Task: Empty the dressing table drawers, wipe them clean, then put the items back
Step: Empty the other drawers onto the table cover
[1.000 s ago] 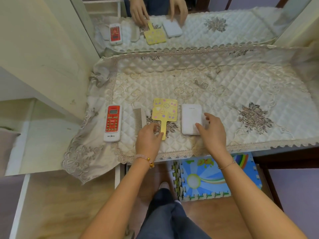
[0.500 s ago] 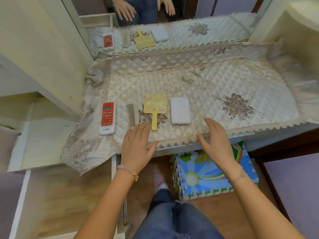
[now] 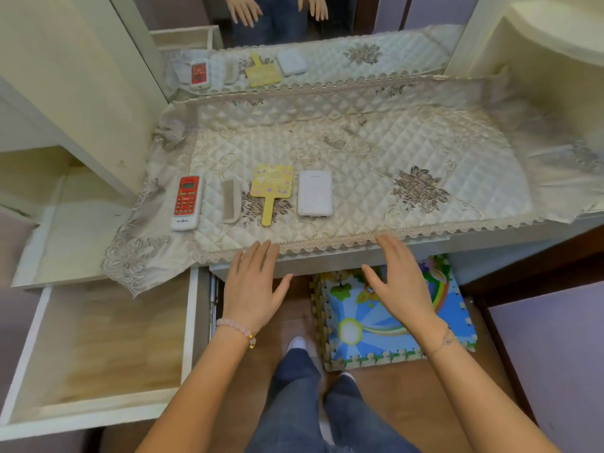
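We are holding our left hand (image 3: 253,289) and right hand (image 3: 400,282) flat, fingers spread, gripping nothing. The drawer (image 3: 98,348) is standing open.

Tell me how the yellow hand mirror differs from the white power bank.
The hand mirror is yellow with purple spots; the power bank is plain white. The hand mirror has a handle; the power bank is a rounded rectangle without one. Both lie flat on the quilted cloth.

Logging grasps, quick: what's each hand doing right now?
Left hand: open, fingers spread, holding nothing.
Right hand: open, fingers spread, holding nothing.
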`<state>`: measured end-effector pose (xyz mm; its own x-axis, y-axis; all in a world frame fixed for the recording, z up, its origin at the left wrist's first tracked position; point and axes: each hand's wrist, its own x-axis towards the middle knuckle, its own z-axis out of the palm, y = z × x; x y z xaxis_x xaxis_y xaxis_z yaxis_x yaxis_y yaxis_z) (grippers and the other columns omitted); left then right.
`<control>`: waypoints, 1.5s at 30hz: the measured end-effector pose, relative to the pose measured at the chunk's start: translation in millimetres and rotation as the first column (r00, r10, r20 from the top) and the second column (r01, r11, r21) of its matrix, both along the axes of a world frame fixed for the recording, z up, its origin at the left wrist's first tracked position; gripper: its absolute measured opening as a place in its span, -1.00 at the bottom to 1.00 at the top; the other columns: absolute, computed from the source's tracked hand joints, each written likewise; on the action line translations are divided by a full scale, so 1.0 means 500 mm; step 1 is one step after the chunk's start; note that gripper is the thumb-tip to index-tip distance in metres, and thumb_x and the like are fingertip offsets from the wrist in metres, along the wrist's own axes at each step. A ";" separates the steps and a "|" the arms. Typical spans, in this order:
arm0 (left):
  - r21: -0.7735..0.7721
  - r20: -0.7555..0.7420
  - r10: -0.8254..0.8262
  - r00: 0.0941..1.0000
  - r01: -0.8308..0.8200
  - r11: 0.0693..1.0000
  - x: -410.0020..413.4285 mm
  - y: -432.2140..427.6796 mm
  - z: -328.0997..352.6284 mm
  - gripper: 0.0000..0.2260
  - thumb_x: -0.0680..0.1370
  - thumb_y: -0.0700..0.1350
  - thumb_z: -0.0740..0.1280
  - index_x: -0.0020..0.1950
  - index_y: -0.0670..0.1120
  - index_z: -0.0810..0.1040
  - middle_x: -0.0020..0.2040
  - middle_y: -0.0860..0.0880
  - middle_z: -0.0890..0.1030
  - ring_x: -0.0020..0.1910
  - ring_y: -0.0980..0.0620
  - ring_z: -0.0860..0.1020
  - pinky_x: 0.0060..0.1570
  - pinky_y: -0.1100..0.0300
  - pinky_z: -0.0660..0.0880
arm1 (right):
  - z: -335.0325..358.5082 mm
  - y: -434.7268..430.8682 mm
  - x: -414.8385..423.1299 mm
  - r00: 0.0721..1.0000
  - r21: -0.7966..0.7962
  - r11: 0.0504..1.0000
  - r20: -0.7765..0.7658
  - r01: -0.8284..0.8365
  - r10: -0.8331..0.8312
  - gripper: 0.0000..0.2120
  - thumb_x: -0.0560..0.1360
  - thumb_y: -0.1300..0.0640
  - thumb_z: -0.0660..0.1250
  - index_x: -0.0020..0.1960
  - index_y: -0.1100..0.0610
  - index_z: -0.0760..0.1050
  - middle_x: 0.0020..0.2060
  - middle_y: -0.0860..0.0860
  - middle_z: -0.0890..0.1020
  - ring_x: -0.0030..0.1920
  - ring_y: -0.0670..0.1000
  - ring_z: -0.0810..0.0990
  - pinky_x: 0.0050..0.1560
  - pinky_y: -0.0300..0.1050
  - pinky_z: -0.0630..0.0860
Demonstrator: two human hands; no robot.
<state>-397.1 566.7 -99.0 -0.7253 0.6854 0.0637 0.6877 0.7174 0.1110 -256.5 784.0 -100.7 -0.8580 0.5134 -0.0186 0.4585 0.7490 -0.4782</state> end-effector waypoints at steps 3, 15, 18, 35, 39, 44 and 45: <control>-0.012 0.014 0.037 0.999 -0.036 0.999 0.033 0.003 -0.012 -0.46 0.53 0.17 0.07 0.36 -0.15 0.41 0.30 -0.12 0.50 0.33 -0.12 0.42 0.33 -0.05 0.29 | -0.006 0.012 0.019 0.999 -0.005 0.999 0.010 -0.040 0.040 -0.40 0.56 -0.10 0.18 0.50 0.10 0.11 0.48 0.02 0.21 0.49 0.01 0.12 0.45 -0.14 0.03; -0.074 0.034 0.026 0.999 -0.024 0.997 0.057 0.045 -0.050 -0.47 0.53 0.17 0.08 0.34 -0.14 0.44 0.30 -0.13 0.50 0.32 -0.12 0.43 0.32 -0.06 0.30 | -0.086 0.030 0.048 0.999 -0.251 0.967 0.019 0.049 -0.046 -0.44 0.56 -0.06 0.20 0.49 0.10 0.15 0.45 0.03 0.26 0.45 0.01 0.19 0.42 -0.06 0.17; -0.084 0.038 -0.055 0.998 0.058 0.995 0.002 0.066 -0.051 -0.45 0.54 0.18 0.05 0.36 -0.15 0.41 0.33 -0.15 0.46 0.35 -0.14 0.39 0.34 -0.07 0.25 | -0.118 0.018 0.035 0.969 -0.515 0.827 0.022 0.223 -0.248 -0.48 0.56 -0.03 0.22 0.46 0.06 0.20 0.42 0.00 0.30 0.40 0.00 0.26 0.36 -0.07 0.27; 0.061 0.041 -0.583 0.812 0.580 0.812 -0.204 0.031 -0.131 -0.54 0.60 0.06 0.12 0.45 -0.11 0.29 0.44 -0.10 0.33 0.42 -0.07 0.27 0.39 0.01 0.20 | -0.316 -0.161 -0.180 0.490 -0.762 -0.647 0.550 -0.039 -0.676 -0.51 0.60 -0.09 0.06 0.42 0.16 0.29 0.39 0.11 0.38 0.41 0.07 0.31 0.35 0.06 0.26; 0.082 0.057 -0.647 0.760 0.642 0.762 -0.229 0.022 -0.134 -0.55 0.61 0.05 0.10 0.46 -0.11 0.28 0.46 -0.08 0.30 0.44 -0.05 0.24 0.39 0.02 0.20 | -0.328 -0.175 -0.214 0.418 -0.740 -0.658 0.558 -0.141 -0.717 -0.48 0.59 -0.12 0.06 0.44 0.16 0.24 0.42 0.12 0.32 0.43 0.07 0.27 0.39 0.11 0.21; 0.104 0.072 -0.667 0.741 0.660 0.744 -0.237 0.017 -0.137 -0.55 0.61 0.04 0.10 0.46 -0.12 0.27 0.46 -0.09 0.29 0.45 -0.05 0.22 0.40 0.02 0.19 | -0.332 -0.188 -0.229 0.362 -0.739 -0.647 0.561 -0.186 -0.745 -0.49 0.58 -0.13 0.08 0.41 0.16 0.30 0.40 0.11 0.36 0.40 0.06 0.32 0.39 0.13 0.22; 0.105 0.074 -0.668 0.741 0.660 0.744 -0.237 0.017 -0.137 -0.55 0.61 0.03 0.10 0.46 -0.12 0.27 0.46 -0.09 0.30 0.45 -0.06 0.22 0.40 0.02 0.19 | -0.333 -0.190 -0.228 0.357 -0.742 -0.645 0.561 -0.184 -0.747 -0.49 0.58 -0.13 0.08 0.41 0.16 0.30 0.40 0.11 0.36 0.40 0.06 0.32 0.39 0.14 0.22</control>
